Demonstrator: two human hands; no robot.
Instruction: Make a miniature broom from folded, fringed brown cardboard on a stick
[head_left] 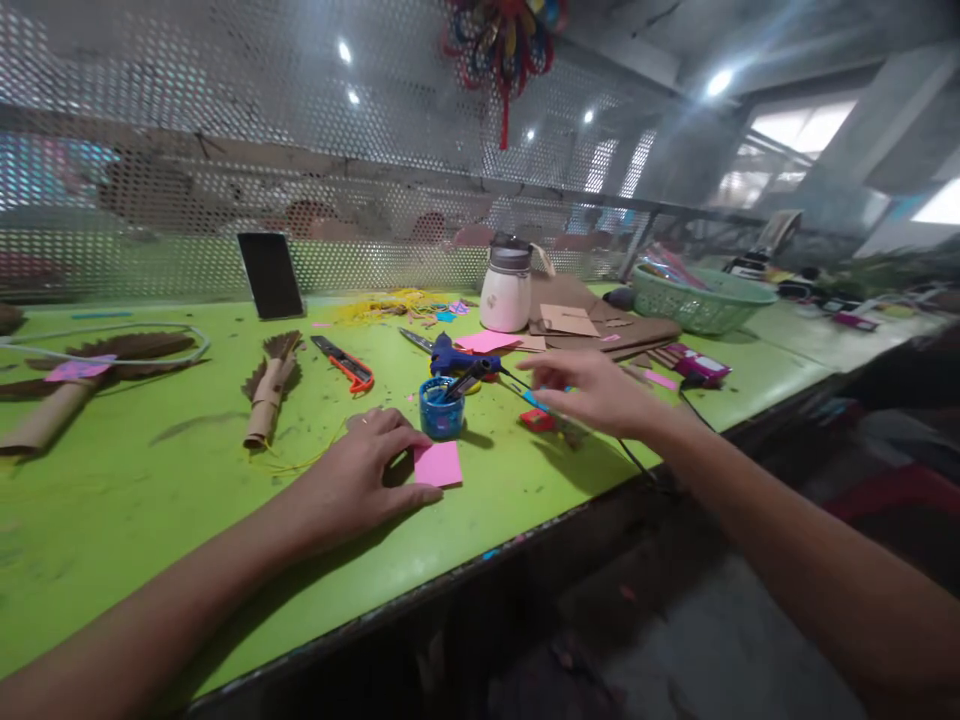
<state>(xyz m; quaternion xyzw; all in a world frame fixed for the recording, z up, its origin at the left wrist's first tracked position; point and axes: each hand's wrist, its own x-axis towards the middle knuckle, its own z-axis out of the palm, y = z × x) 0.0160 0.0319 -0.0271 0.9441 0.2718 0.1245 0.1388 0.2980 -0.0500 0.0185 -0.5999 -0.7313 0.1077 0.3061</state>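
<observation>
My left hand (pixel 375 460) rests on the green table, with its thumb and index finger at the edges of a pink sticky note pad (pixel 439 465). Just behind the pad stands a small blue jar (pixel 442 410) with dark-handled tools in it. My right hand (pixel 592 390) hovers above the table with fingers apart and nothing visible in them. Below its fingers lie a small red object (pixel 537 420) and a blue piece beside it. A blue glue gun (pixel 454 355) lies behind the jar, its black cord passing near my right hand.
An orange box cutter (pixel 345 364), a rolled cardboard piece (pixel 268 395) and a phone (pixel 270 275) are on the left. A white bottle (pixel 506 290), cardboard sheets (pixel 570 320) and a green basket (pixel 701 300) stand behind. The table's front edge (pixel 480 560) runs diagonally.
</observation>
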